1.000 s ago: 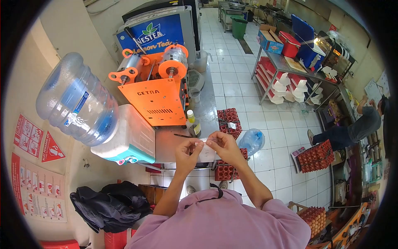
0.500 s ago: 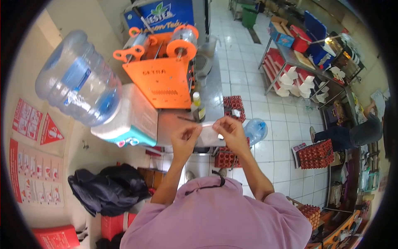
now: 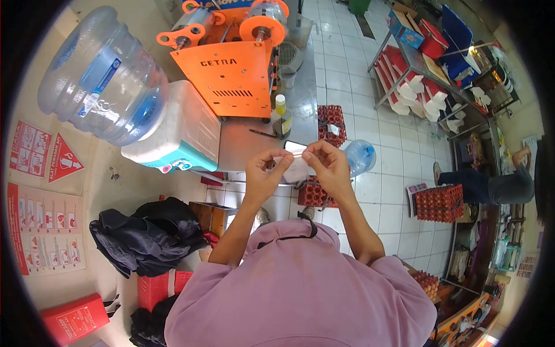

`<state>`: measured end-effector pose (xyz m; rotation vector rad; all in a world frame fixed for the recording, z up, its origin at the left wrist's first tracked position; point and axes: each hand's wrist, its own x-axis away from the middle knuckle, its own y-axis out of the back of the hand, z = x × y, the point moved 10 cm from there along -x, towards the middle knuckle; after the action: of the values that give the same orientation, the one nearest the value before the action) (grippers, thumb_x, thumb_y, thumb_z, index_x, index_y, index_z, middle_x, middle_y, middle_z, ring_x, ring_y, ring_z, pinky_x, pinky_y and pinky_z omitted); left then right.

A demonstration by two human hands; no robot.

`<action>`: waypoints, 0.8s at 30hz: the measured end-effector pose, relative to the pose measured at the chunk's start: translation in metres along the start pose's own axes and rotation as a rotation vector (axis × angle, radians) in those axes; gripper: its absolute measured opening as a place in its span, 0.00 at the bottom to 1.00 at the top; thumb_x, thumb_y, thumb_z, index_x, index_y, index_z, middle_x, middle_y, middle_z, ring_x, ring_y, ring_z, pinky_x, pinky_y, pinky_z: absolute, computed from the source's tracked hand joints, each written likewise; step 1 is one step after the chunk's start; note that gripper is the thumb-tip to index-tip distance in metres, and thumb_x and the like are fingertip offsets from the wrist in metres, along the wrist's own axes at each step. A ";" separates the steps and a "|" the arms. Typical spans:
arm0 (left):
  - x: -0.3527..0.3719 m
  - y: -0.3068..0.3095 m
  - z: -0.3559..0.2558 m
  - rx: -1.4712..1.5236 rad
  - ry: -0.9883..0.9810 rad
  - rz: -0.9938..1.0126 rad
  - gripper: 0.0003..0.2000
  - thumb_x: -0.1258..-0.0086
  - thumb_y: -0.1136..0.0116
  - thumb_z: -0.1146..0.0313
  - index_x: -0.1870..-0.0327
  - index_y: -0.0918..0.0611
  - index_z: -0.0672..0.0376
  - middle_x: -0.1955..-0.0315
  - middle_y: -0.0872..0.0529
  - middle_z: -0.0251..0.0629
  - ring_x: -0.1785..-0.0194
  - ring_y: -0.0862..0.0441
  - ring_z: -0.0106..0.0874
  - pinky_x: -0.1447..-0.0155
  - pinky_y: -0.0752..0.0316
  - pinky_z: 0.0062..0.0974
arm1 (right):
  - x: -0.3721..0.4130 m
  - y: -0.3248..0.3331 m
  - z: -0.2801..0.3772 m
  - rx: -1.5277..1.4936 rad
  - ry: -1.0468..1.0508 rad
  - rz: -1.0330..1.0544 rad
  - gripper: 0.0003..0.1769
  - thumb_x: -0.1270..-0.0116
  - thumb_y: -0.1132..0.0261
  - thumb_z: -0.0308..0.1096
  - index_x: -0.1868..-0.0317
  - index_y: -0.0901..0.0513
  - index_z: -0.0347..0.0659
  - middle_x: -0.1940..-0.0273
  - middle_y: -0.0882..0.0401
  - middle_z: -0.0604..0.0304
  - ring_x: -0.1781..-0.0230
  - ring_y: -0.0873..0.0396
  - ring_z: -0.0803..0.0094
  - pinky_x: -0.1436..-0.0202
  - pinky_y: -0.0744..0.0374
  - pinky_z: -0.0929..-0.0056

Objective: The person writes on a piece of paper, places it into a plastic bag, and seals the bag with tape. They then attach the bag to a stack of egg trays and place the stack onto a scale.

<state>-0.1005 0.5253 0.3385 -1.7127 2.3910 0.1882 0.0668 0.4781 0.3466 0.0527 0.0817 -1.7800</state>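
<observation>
Between my two hands, in front of my chest, hangs a small see-through plastic bag (image 3: 296,170) with a pale strip along its top edge. The thumb and fingers of my left hand (image 3: 265,173) pinch its left upper corner. My right hand (image 3: 329,168) pinches the right upper corner. Just behind the bag, a dark-edged flat object (image 3: 296,145) lies on the metal table (image 3: 240,144), partly covered. A pen (image 3: 263,133) and a bottle with a pale yellow cap (image 3: 282,120) are farther back.
An orange sealing machine (image 3: 231,84) and a water dispenser (image 3: 182,118) stand at the left. Red egg trays (image 3: 330,118) and a large water bottle (image 3: 360,157) are beyond the table. At far right, another person (image 3: 509,184) stands near stacked trays (image 3: 439,203).
The view has tilted down, so the table and machine sit higher in the picture. Both hands still pinch the bag, and the dark-edged object behind it now shows.
</observation>
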 end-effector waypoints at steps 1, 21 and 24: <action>0.004 0.002 0.006 0.025 0.030 -0.002 0.06 0.32 0.30 0.70 0.60 0.12 0.62 0.70 0.15 0.25 0.70 0.28 0.14 0.66 0.37 0.16 | 0.005 0.000 -0.002 0.038 0.008 -0.016 0.06 0.31 0.31 0.26 0.60 0.17 0.32 0.65 0.16 0.63 0.64 0.21 0.81 0.56 0.22 0.79; 0.086 -0.083 0.088 0.164 0.438 0.519 0.08 0.31 0.30 0.73 0.56 0.12 0.66 0.68 0.13 0.30 0.68 0.24 0.16 0.62 0.32 0.14 | 0.163 0.044 -0.080 -0.065 -0.116 -0.514 0.08 0.33 0.28 0.31 0.63 0.16 0.34 0.69 0.18 0.64 0.65 0.22 0.81 0.60 0.23 0.76; 0.088 -0.123 0.087 0.080 0.355 0.659 0.06 0.30 0.32 0.73 0.58 0.12 0.67 0.67 0.13 0.31 0.65 0.21 0.17 0.59 0.29 0.15 | 0.184 0.071 -0.087 -0.142 -0.075 -0.616 0.08 0.32 0.29 0.31 0.61 0.16 0.35 0.68 0.18 0.64 0.65 0.23 0.81 0.58 0.23 0.76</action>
<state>-0.0042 0.4230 0.2343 -0.9238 3.0993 -0.1348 0.0972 0.2915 0.2427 -0.1581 0.1856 -2.3827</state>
